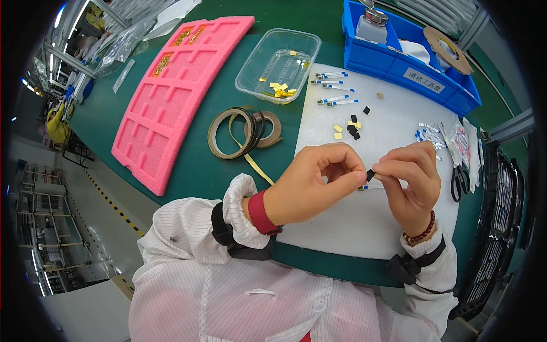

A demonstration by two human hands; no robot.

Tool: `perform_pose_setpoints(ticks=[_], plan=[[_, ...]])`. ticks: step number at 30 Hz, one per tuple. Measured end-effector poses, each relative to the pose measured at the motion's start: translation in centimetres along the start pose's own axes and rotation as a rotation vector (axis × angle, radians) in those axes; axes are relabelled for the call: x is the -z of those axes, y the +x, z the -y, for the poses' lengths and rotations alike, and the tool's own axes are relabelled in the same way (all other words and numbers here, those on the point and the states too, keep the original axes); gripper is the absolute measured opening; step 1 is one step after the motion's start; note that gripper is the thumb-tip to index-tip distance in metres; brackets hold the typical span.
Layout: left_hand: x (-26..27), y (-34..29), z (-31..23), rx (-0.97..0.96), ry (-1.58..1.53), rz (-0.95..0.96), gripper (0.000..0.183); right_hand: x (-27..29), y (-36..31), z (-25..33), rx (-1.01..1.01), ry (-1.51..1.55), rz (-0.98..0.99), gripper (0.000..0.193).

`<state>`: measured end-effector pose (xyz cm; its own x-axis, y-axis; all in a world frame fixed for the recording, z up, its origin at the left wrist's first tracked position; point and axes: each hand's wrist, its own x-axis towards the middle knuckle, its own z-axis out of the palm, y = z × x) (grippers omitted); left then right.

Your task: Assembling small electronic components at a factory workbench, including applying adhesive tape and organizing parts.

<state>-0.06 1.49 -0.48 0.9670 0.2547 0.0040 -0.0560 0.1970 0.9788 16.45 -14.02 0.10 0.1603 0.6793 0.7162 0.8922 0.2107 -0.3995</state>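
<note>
In front of me, both hands meet over a white mat point(327, 219). My right hand point(413, 179) pinches a small black pad point(370, 175) between thumb and forefinger. The thumb and forefinger of my left hand point(319, 182) close at the pad's other edge. Just under the fingertips lies a small strip part point(363, 187) with a blue end, mostly covered by my hands. Beyond them sit loose black pads point(351, 129) and pale yellow squares point(338, 136). Several white strips with blue ends point(336, 86) lie in a group farther back.
Left of the mat are tape rolls point(231, 134), a clear plastic tub point(279, 65) with yellow pieces, and a pink foam tray point(182, 97). A blue bin point(410, 68) holds a bottle and a tape roll. Black-handled scissors point(457, 179) and small bags point(430, 137) lie at right.
</note>
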Motion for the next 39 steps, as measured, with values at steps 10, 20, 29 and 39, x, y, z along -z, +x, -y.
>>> perform_pose_setpoints(ticks=[10, 20, 29, 39], plan=[[0.1, 0.0, -0.6, -0.257, 0.522, -0.141, 0.004, -0.1, 0.3, 0.1, -0.275, 0.149, 0.035, 0.013], [0.0, 0.3, 0.0, -0.341, 0.614, -0.134, 0.007, 0.0, 0.0, 0.2, -0.371, 0.229, 0.117, 0.01], [1.0, 0.3, 0.6, -0.43, 0.92, -0.088, 0.011, 1.6, -0.9, -0.6, -0.5, 0.164, 0.397, 0.009], [0.8, -0.1, 0.9, -0.412, 1.045, 0.058, 0.01, 1.0, -0.5, -0.6, -0.498, 0.094, 0.552, 0.008]])
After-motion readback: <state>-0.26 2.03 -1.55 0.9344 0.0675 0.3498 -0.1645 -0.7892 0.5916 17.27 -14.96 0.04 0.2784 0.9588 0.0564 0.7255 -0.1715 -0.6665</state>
